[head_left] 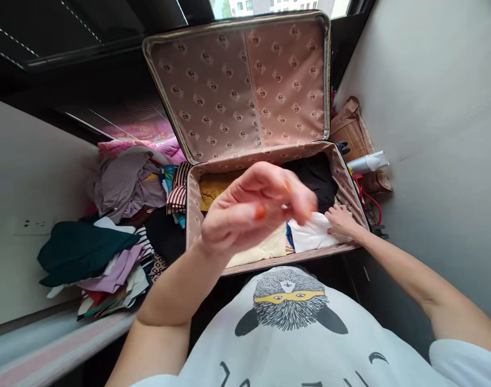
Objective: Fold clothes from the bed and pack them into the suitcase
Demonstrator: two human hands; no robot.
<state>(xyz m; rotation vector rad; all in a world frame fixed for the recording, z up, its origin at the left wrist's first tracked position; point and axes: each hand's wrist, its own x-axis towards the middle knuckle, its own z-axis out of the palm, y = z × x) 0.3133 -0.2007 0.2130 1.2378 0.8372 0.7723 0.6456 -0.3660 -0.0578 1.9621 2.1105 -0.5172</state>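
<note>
An open suitcase [193, 234] with patterned pink lining lies in front of me, its lid [237, 86] raised against the window side. Above it, close to the camera, my left hand [257, 207] is lifted, its fingers loosely bent and apart from the thumb, with nothing visible held. My right hand [342, 221] lies on a folded white garment [312, 236] at the near right corner, fingers spread. Beside that garment is a cream cloth [265, 250]. Further back in the case lie a mustard cloth [213, 189] and a black garment [320, 174]. My left hand hides the middle of the case.
Piled clothes stand left of the suitcase, with a dark green garment [82, 250], a grey-mauve one [124, 180] and a striped red one [177, 198]. On the right, a brown bag [352, 129] and a silver-white cylinder [366, 163] sit against the wall [439, 134].
</note>
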